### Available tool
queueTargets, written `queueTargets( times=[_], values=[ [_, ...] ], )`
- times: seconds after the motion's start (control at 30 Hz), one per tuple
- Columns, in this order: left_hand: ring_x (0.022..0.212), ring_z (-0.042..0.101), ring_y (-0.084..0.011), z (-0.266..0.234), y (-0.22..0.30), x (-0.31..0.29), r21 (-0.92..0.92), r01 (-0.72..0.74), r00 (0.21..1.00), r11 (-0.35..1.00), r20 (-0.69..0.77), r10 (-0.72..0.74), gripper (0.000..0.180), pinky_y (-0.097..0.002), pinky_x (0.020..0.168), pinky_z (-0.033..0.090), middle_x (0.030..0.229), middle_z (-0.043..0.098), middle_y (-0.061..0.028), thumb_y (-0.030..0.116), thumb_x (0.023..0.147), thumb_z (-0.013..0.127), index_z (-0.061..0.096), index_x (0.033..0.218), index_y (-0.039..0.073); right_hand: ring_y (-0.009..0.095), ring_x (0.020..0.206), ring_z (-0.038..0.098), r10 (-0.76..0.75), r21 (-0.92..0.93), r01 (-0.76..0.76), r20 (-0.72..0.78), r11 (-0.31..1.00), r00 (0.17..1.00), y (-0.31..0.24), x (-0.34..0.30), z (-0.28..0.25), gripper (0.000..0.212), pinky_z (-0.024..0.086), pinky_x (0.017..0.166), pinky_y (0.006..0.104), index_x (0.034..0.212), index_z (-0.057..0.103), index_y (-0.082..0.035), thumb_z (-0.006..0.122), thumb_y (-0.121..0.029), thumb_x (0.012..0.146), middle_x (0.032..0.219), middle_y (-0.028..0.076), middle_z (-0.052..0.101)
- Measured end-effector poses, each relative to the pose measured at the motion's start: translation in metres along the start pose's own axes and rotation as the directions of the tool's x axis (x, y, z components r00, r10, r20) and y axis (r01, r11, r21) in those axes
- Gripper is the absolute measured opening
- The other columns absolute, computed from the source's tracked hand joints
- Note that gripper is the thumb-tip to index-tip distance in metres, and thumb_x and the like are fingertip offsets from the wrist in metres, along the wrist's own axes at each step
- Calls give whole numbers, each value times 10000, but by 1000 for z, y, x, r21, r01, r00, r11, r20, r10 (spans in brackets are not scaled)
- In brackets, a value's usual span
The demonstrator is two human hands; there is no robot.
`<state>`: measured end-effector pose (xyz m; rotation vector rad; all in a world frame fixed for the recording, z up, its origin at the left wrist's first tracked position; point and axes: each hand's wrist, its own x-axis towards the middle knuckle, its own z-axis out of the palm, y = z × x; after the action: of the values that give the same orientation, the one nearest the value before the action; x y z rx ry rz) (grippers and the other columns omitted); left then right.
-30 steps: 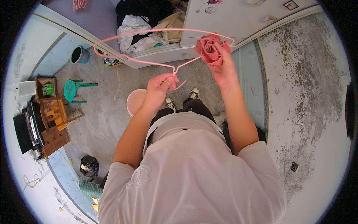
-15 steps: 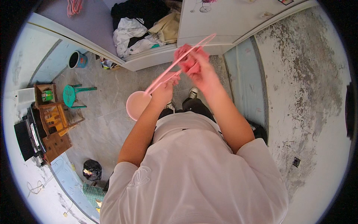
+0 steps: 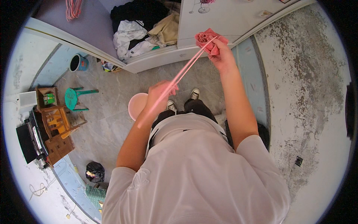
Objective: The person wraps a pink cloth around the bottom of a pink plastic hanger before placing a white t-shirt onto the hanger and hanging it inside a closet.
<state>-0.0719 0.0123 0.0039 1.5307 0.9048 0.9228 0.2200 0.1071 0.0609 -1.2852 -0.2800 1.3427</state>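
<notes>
A slim pink clothes hanger (image 3: 185, 71) slants across in front of me, its near end blurred over my left forearm. My left hand (image 3: 159, 93) is closed around its middle. Higher up and to the right, my right hand (image 3: 224, 59) grips a crumpled pink cloth (image 3: 206, 39). The hanger's far end lies across this cloth, beside my right fingers. Whether those fingers also pinch the hanger, I cannot tell. On the floor beyond my left forearm stands a round pink basin (image 3: 136, 106), partly hidden by the arm.
Ahead, an open wardrobe (image 3: 149, 59) holds piled clothes (image 3: 128, 35), with pink hangers (image 3: 74, 10) at its upper left. To the left are a green stool (image 3: 71, 98), a bucket (image 3: 78, 62), a wooden chair (image 3: 59, 121) and a black bag (image 3: 95, 171). A stained wall (image 3: 298, 93) rises at right.
My right hand has moved up and right with the pink cloth, arm more extended. The hanger has shifted along, its near end now over my left forearm. My left hand stays closed on it.
</notes>
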Motion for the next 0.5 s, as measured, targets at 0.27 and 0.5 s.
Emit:
queueTargets(
  times=[0.27,0.5],
  values=[
    [742,619,-120,20,24,2,29,215,948,976,232,-216,197,-277,720,516,756,651,-33,170,1071,588,708,1050,16,152,892,721,22,57,-28,101,998,995,23,-13,6,319,497,644,270,1205,676,-137,790,-287,947,1065,11,757],
    [764,663,-179,29,-5,13,80,-119,993,990,4,119,177,-330,716,534,788,679,-62,137,1044,575,728,1042,47,114,939,669,68,-39,-61,225,997,972,42,-48,14,356,500,768,293,1206,692,-154,806,-335,921,1082,-3,733]
  ],
)
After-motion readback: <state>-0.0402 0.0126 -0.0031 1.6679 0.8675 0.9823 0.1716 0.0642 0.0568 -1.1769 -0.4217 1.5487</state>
